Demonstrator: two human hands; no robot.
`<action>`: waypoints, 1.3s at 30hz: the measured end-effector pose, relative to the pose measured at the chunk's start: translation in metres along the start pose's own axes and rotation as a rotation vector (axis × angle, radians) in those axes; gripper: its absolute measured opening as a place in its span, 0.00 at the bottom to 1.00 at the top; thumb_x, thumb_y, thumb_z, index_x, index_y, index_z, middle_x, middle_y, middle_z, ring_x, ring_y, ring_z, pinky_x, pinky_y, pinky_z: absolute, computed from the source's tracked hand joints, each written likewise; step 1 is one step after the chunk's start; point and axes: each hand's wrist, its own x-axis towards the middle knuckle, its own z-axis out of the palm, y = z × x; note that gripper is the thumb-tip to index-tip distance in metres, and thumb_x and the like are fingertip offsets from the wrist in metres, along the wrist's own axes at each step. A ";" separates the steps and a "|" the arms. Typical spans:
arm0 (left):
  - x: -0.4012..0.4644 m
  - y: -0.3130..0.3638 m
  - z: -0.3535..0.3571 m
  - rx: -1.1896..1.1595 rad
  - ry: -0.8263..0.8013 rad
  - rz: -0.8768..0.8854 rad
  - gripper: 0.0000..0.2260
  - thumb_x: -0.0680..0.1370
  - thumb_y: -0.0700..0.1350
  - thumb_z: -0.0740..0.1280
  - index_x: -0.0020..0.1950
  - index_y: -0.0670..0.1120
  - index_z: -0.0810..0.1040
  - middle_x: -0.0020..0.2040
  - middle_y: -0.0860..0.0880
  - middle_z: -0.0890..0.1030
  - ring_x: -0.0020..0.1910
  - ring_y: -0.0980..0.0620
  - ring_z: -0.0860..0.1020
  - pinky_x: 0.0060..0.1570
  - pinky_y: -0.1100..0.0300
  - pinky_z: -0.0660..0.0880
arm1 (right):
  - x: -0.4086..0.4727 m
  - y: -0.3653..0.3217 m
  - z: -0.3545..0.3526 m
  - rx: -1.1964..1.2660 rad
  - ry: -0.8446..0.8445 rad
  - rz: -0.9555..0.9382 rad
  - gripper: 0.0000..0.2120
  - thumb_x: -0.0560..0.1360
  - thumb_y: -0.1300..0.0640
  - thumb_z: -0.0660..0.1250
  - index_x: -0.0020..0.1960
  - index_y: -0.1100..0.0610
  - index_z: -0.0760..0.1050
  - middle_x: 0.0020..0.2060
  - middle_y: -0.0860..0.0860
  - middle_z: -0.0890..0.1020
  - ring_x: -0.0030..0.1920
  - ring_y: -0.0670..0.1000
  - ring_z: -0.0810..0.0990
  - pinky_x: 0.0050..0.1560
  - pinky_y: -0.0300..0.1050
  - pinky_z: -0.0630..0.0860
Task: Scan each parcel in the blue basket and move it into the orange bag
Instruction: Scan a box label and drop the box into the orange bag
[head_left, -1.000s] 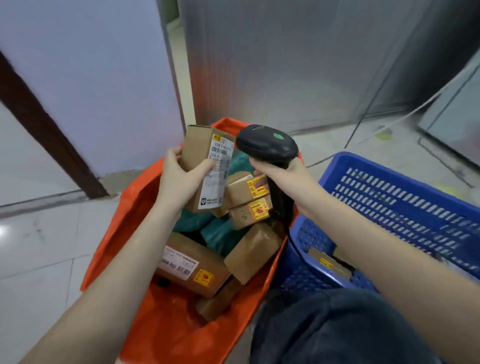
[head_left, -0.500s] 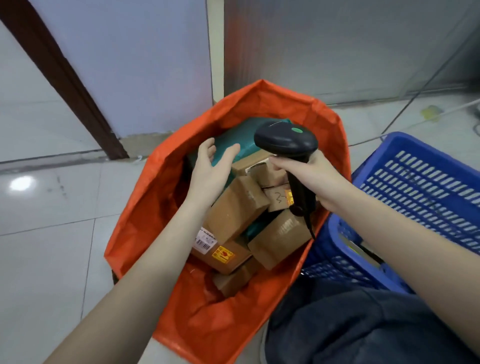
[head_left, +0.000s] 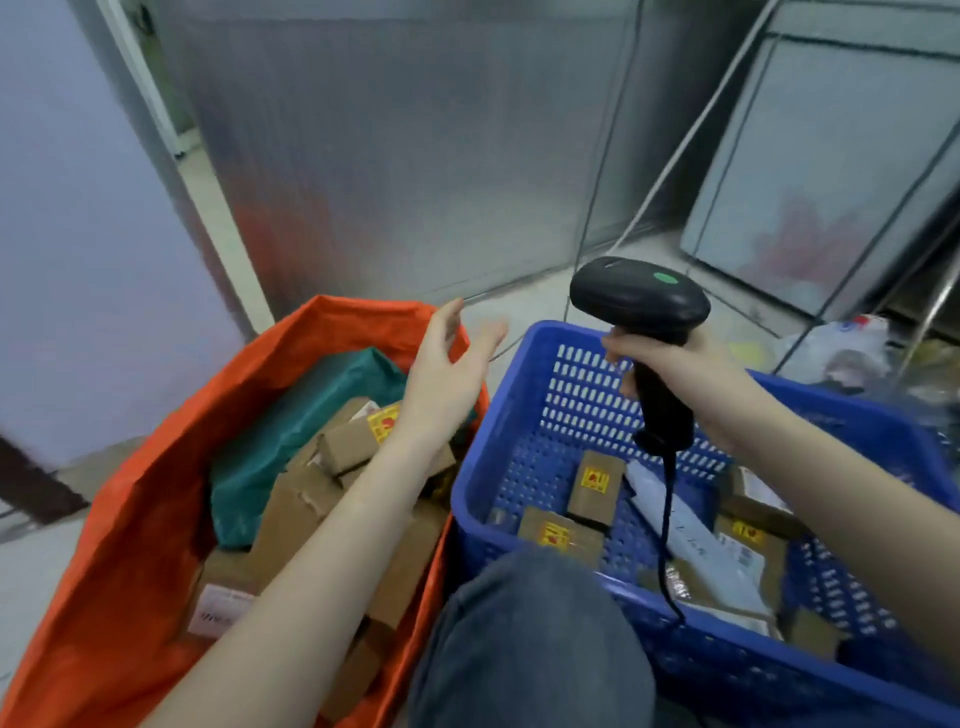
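With many brown cardboard parcels (head_left: 332, 499) already piled in the crumpled orange bag (head_left: 130, 519) on the left, several remain in the perforated blue plastic basket (head_left: 519, 395) on the right, where the empty, spread-fingered left hand (head_left: 447, 374) hovers near the right hand (head_left: 691, 374) gripping the black handheld scanner (head_left: 639, 301).
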 end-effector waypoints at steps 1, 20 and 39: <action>-0.001 0.005 0.020 0.006 -0.045 0.009 0.25 0.78 0.50 0.66 0.73 0.48 0.65 0.73 0.49 0.67 0.71 0.54 0.66 0.70 0.59 0.62 | -0.005 0.004 -0.020 -0.001 0.036 0.001 0.05 0.74 0.59 0.69 0.46 0.61 0.77 0.33 0.50 0.79 0.29 0.49 0.77 0.39 0.44 0.75; -0.020 -0.079 0.305 0.200 -0.592 -0.179 0.29 0.78 0.55 0.65 0.76 0.51 0.59 0.76 0.52 0.62 0.73 0.54 0.62 0.65 0.60 0.62 | -0.037 0.220 -0.227 0.088 0.505 0.332 0.06 0.72 0.56 0.72 0.47 0.56 0.79 0.28 0.54 0.81 0.31 0.51 0.80 0.40 0.48 0.76; 0.041 -0.290 0.450 0.318 -0.659 -0.487 0.32 0.79 0.56 0.63 0.77 0.45 0.58 0.75 0.47 0.64 0.72 0.49 0.65 0.56 0.61 0.65 | 0.058 0.399 -0.222 0.299 0.484 0.621 0.06 0.75 0.55 0.69 0.48 0.58 0.78 0.34 0.51 0.80 0.32 0.46 0.78 0.37 0.42 0.74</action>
